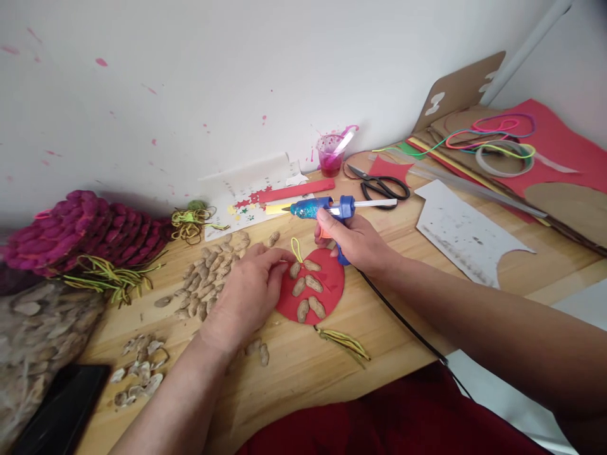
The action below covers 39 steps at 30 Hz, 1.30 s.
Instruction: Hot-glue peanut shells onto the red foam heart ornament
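A glue gun [310, 208] is held in the right hand [358, 240], its handle clamped between fingers and palm; its nozzle is pointed leftward, above the far edge of a red disc [336, 275]; a white glue stick [377, 203] is seen protruding from its back, and a black cable [403, 311] is trailed down toward the table edge. The disc is laid flat on the wooden table [298, 373], between the two hands; six peanuts [313, 284] are set on it in two slanting rows, with a yellow loop [300, 254] at its top and a tassel [348, 343] at its bottom. The disc's upper left edge is reached by the fingertips of the left hand [251, 284]; whether anything is pinched there cannot be told. A loose peanut pile [203, 275] is spread beside that hand; broken shells [142, 373] are scattered nearer the front; black-handled scissors [386, 189] are placed beyond the glue gun, near a stained cup [331, 158]; a phone [64, 404] is partly shown at lower left.
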Motion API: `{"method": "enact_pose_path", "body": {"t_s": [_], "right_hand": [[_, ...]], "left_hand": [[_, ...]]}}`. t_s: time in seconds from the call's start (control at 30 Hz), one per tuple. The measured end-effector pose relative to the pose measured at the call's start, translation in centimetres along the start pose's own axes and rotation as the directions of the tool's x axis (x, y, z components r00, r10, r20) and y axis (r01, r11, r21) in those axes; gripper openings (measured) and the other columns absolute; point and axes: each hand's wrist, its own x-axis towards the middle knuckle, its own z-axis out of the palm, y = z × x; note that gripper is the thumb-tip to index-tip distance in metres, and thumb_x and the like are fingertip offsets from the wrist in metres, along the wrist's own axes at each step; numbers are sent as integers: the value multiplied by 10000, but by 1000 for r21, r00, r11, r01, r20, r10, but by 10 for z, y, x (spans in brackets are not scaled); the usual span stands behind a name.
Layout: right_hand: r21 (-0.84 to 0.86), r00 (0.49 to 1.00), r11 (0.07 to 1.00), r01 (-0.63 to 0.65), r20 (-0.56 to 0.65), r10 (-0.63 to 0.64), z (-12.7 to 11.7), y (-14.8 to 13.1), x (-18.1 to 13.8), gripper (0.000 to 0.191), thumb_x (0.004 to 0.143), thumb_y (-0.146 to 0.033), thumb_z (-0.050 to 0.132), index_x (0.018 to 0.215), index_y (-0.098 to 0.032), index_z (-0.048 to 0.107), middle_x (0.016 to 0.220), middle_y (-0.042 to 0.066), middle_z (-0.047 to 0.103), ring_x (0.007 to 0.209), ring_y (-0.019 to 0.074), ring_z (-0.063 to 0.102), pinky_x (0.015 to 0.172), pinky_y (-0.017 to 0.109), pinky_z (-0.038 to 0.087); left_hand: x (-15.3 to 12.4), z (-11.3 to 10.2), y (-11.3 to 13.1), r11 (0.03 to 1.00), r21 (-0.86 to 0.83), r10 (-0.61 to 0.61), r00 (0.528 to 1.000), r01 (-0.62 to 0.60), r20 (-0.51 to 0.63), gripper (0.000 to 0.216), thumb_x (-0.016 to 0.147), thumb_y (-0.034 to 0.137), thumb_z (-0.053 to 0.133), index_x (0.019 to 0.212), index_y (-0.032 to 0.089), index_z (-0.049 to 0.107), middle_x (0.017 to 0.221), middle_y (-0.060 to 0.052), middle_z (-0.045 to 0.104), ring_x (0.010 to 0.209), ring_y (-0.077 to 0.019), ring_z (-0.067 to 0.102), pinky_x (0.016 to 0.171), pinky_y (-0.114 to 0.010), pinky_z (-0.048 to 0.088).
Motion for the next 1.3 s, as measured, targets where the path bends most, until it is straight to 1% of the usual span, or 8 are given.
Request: {"method": "enact_pose_path", "body": {"t_s": [0.2, 0.33, 0.53, 0.67, 0.77, 0.87, 1.0, 1.3], "right_hand": [[-22, 999, 999, 45, -5, -45, 1, 0, 0, 570, 884, -736, 530, 794, -189, 660, 785, 51, 701, 732, 171, 678, 548, 227, 517], [-27, 998, 997, 68, -4, -68, 1, -1, -1, 553, 889, -721, 538, 768, -193, 648, 757, 46, 691, 752, 182, 683, 586, 241, 520], [22, 999, 999, 45, -9, -45, 0, 0, 0, 564, 880, -740, 535, 793, -194, 648, 807, 57, 693, 777, 185, 682, 541, 231, 521], [61, 996, 995, 83, -30, -81, -2, -5, -1, 544, 893, -715, 543, 783, -191, 641, 788, 46, 674, 751, 165, 666, 541, 224, 518], [83, 996, 992, 90, -10, -90, -2, -9, -5, 542, 899, -705, 544, 767, -187, 635, 765, 39, 669, 721, 154, 663, 564, 226, 525], [92, 999, 995, 44, 15, -45, 0, -8, -8, 558, 878, -731, 549, 770, -190, 633, 785, 47, 682, 725, 165, 678, 521, 220, 513], [96, 999, 995, -1, 52, -4, 3, -4, -9, 565, 858, -750, 556, 779, -195, 625, 799, 50, 678, 724, 174, 679, 472, 212, 503], [36, 997, 999, 36, 72, -38, 3, -5, -8, 583, 880, -752, 517, 741, -195, 621, 742, 47, 670, 673, 167, 663, 484, 227, 519]], "left_hand": [[2, 2, 0, 999, -1, -35, 998, 35, 46, 260, 918, 159, 495, 947, 251, 737, 926, -40, 639, 854, -195, 615, 804, -337, 472], [1, 2, 4, 1000, 15, -20, 999, 19, 29, 239, 903, 127, 519, 941, 250, 721, 922, -34, 626, 842, -185, 616, 788, -321, 475], [-1, 3, 4, 996, 77, -45, 999, 44, 10, 193, 902, 164, 554, 957, 255, 714, 943, -38, 624, 845, -197, 637, 785, -332, 473], [-1, 3, 4, 995, 88, -43, 999, 43, 1, 180, 902, 178, 560, 957, 247, 717, 941, -39, 633, 854, -202, 645, 802, -338, 473], [-1, 1, 5, 997, 72, 24, 999, -21, -44, 180, 914, 170, 554, 952, 237, 716, 934, -31, 647, 848, -185, 638, 790, -315, 476], [-2, 1, 11, 984, 64, 174, 979, -168, -104, 173, 936, 165, 551, 976, 225, 709, 943, -29, 650, 848, -165, 628, 768, -286, 481], [-1, 5, 16, 926, 122, 362, 932, -356, -27, 195, 975, 152, 517, 957, 207, 704, 968, -50, 635, 877, -172, 601, 803, -300, 492], [3, 5, 19, 847, 297, 429, 897, -441, 108, 171, 985, 173, 532, 962, 208, 699, 923, -67, 629, 929, -233, 537, 881, -409, 474]]}}
